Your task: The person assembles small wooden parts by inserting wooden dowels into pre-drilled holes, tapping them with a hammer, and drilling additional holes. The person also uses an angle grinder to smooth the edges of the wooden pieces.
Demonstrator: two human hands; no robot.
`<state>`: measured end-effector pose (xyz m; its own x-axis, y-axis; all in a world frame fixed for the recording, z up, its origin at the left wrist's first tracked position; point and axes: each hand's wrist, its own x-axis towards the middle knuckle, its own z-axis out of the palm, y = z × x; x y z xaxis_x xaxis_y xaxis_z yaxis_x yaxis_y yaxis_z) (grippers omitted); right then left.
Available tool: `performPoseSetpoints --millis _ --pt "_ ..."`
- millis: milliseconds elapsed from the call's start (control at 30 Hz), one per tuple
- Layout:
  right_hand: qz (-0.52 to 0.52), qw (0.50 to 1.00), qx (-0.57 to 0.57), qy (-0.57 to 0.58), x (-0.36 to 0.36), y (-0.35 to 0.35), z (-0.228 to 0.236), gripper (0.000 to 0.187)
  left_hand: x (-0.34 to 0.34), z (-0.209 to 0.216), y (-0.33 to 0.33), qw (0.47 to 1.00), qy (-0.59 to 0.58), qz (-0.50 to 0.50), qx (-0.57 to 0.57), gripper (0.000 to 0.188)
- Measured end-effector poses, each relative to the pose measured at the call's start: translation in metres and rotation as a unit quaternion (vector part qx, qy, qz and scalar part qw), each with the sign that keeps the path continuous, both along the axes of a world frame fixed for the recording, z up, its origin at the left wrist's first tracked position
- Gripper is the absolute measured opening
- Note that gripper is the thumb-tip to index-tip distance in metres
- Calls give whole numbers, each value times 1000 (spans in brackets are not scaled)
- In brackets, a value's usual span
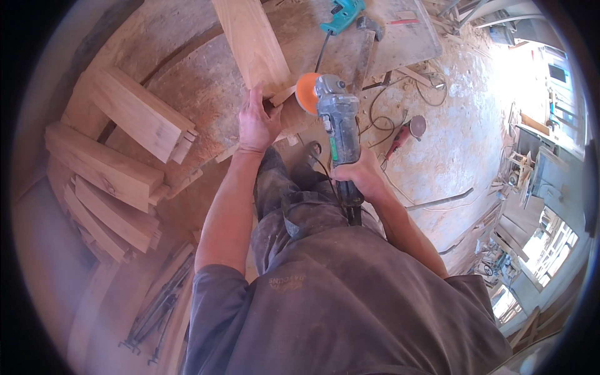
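Note:
My right hand (364, 175) wraps round the body of a grey angle grinder (340, 122), which points away from me. On the grinder's head an orange disc (307, 94) stands beside the near end of a long pale wooden board (253, 47); I cannot tell whether it touches the wood. My left hand (259, 129) grips that end of the board, fingers bent over it and thumb toward the disc. A short narrow tenon (283, 95) juts from the board's end between my left hand and the disc.
Several cut timber pieces (134, 112) lie at the left of the workbench (194, 75). A teal power tool (342, 15) and a hammer (365, 53) lie at the far side. On the floor to the right are a red grinder (406, 136) and loose cables (379, 125). Clamps (159, 306) rest lower left.

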<state>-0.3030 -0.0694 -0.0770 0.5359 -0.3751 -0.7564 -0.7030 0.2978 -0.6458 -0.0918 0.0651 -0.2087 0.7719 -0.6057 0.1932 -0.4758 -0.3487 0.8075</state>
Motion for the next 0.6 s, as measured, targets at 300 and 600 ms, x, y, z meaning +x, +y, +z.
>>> performPoseSetpoints --millis 300,600 --pt "22 999 -40 24 2 4 2 28 -2 8 -3 1000 16 3 2 66" --pt "28 997 -55 36 8 2 3 28 2 4 -3 1000 9 -1 -12 64"
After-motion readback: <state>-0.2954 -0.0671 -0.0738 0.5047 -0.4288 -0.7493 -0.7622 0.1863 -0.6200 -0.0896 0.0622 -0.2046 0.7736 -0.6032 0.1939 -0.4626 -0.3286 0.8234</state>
